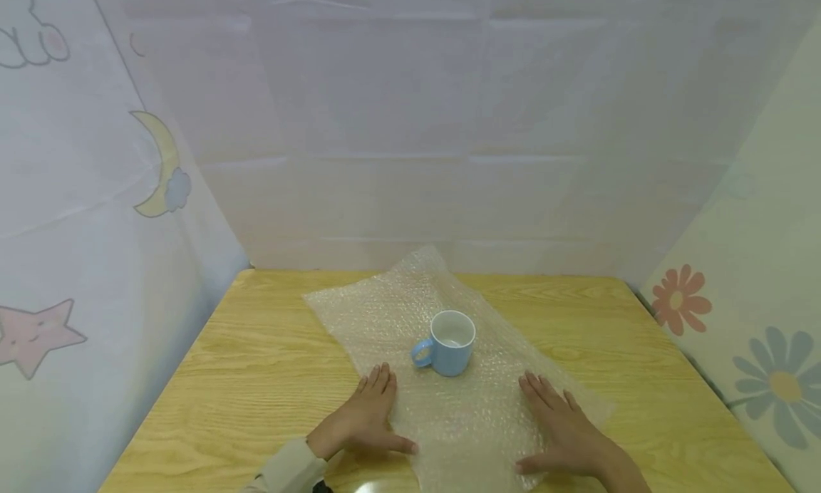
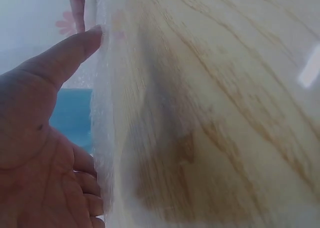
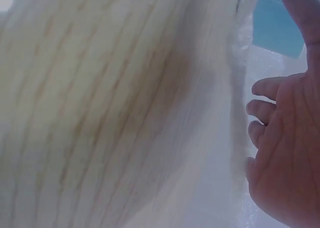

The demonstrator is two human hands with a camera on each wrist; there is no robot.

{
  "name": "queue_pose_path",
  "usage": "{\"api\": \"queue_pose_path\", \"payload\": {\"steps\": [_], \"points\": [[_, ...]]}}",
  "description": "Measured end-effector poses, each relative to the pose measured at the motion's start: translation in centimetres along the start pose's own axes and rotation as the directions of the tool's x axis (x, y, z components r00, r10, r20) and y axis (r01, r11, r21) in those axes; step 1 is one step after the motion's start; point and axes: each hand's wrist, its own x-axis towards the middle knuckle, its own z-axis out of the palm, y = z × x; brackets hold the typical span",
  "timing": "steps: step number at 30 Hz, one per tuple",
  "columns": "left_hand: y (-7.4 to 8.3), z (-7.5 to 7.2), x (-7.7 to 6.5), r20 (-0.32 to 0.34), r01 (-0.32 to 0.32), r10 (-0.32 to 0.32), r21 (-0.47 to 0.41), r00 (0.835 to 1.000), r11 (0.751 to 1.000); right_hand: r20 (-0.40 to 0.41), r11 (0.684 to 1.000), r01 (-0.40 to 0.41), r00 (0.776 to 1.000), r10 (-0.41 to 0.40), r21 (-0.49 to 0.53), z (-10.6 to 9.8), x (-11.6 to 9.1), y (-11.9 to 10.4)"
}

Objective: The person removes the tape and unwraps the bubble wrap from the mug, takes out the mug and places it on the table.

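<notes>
A light blue mug (image 1: 452, 354) with a white inside stands upright on a sheet of bubble wrap (image 1: 462, 414), its handle turned left. The sheet lies flat and slanted across the table. My left hand (image 1: 368, 414) rests on the sheet's left edge, fingers straight and thumb spread, left of the mug and apart from it. On the right side of the sheet, my right hand (image 1: 564, 432) lies with straight fingers and the thumb out. Both wrist views catch part of the blue mug (image 2: 72, 115) beyond the palm. Neither hand holds anything.
The wood-grain table (image 1: 256, 365) extends on both sides of the sheet. A pale cloth wall (image 1: 417, 158) stands behind it. Printed side walls rise at left and right, one with a moon (image 1: 160, 165), the other with flowers (image 1: 681, 301).
</notes>
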Motion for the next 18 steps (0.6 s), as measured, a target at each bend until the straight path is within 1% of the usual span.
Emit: {"api": "queue_pose_path", "payload": {"steps": [5,6,10,14,18], "points": [[-0.1,0.02,0.15,0.008,-0.001,0.001,0.015,1.0,1.0,-0.033,0.998,0.018,0.999,-0.02,-0.057,0.22,0.16,0.37],[-0.1,0.02,0.16,0.01,0.002,-0.002,0.017,1.0,1.0,-0.03,0.999,0.019,0.999,-0.021,-0.05,0.24,0.19,0.47],[-0.16,0.09,0.18,0.025,0.02,-0.021,0.024,0.999,1.0,0.035,1.0,-0.017,0.999,0.017,0.002,0.3,0.23,0.67],[-0.28,0.22,0.18,0.04,0.039,-0.039,0.018,0.998,0.999,0.103,0.997,-0.065,0.993,0.061,0.038,0.42,0.19,0.76],[-0.25,0.28,0.23,0.042,0.044,-0.044,0.01,0.998,0.999,0.125,0.996,-0.087,0.989,0.082,0.033,0.47,0.06,0.82]]}}
